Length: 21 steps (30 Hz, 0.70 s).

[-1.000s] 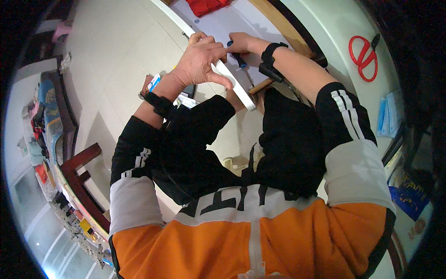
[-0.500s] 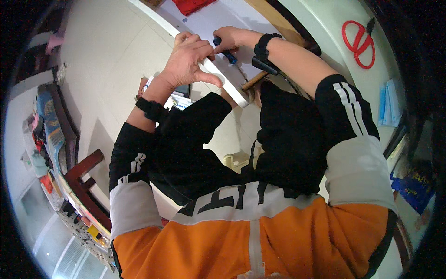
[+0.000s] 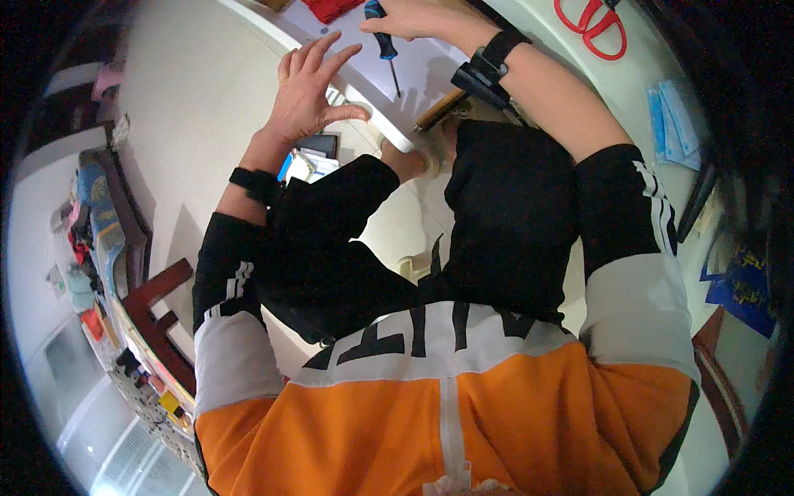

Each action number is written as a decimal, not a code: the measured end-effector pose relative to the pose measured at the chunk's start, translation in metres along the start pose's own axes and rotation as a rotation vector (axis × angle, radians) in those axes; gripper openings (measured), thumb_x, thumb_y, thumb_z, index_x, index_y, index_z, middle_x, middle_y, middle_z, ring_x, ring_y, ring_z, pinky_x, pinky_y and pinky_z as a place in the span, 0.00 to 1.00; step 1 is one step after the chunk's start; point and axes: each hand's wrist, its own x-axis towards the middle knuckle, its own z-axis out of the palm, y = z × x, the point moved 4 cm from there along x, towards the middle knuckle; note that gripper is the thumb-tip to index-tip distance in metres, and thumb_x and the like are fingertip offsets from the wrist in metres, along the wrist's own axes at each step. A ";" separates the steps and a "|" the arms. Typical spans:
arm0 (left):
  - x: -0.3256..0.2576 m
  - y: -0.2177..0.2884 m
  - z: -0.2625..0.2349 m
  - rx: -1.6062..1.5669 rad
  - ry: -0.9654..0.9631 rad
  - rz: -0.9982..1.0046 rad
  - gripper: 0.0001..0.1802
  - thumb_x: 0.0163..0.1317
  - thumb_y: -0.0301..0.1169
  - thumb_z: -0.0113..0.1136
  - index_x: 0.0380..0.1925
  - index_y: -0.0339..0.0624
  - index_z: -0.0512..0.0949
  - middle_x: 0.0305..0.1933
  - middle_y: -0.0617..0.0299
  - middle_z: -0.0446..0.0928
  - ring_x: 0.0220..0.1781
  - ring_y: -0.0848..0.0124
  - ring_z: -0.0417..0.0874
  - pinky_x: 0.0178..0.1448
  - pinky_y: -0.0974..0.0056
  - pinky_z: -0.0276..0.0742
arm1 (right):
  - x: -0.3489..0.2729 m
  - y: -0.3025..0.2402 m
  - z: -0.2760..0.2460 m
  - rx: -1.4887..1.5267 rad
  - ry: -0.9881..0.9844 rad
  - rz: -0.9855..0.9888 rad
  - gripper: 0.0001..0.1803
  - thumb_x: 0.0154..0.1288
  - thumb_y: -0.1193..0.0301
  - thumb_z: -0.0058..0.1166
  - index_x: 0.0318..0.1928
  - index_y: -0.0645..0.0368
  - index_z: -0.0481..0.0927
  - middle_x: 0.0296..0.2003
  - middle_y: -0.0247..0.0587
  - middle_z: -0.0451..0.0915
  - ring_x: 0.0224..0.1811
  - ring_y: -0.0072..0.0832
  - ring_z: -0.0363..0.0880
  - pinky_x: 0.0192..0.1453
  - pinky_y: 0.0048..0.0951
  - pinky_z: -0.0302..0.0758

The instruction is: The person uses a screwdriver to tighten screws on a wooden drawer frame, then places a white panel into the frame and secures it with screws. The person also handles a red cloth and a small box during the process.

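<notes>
My left hand (image 3: pixel 302 95) is open, with its fingers spread and its thumb apart, beside the white rim of a drawer or open box (image 3: pixel 385 120). Nothing is in it. At the top, over the pale inside of that drawer, my right hand (image 3: pixel 409 18) closes on the blue and black handle of a screwdriver (image 3: pixel 383 41). The screwdriver's thin metal shaft points down toward me. Whether its tip touches the drawer bottom I cannot tell. A wooden strip (image 3: pixel 441 111) lies along the drawer's near end, by my right knee. Something red (image 3: pixel 331 8) sits farther in.
Red-handled scissors (image 3: pixel 604 33) and blue face masks (image 3: pixel 674 124) lie on the pale surface to the right, with a blue packet (image 3: pixel 744 281) nearer me. A dark red wooden frame (image 3: pixel 157 310) stands low at the left. A dark flat object (image 3: pixel 318 146) and papers lie beyond my left knee.
My left hand has let go of the drawer rim and spread its fingers. My right hand has lifted the screwdriver away from the wooden strip. The whole view has shifted.
</notes>
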 end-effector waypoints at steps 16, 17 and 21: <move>-0.030 0.016 0.006 -0.904 0.117 -0.677 0.62 0.46 0.59 0.71 0.72 0.37 0.49 0.73 0.38 0.52 0.67 0.45 0.68 0.62 0.51 0.75 | -0.105 -0.059 -0.093 0.534 0.031 0.063 0.36 0.67 0.67 0.55 0.69 0.62 0.53 0.49 0.50 0.70 0.35 0.32 0.78 0.36 0.35 0.77; -0.027 0.017 0.002 -0.881 0.185 -0.648 0.59 0.51 0.57 0.70 0.72 0.36 0.50 0.72 0.37 0.54 0.62 0.45 0.74 0.59 0.52 0.77 | -0.114 -0.057 -0.102 0.582 0.117 0.062 0.35 0.66 0.68 0.56 0.67 0.63 0.56 0.50 0.50 0.70 0.40 0.33 0.78 0.40 0.36 0.77; -0.031 0.018 -0.004 -0.842 0.182 -0.747 0.54 0.55 0.54 0.67 0.71 0.35 0.52 0.67 0.33 0.61 0.61 0.46 0.75 0.59 0.52 0.76 | -0.142 -0.055 -0.119 0.529 0.321 -0.116 0.15 0.62 0.72 0.59 0.43 0.61 0.67 0.37 0.44 0.80 0.41 0.30 0.85 0.43 0.22 0.82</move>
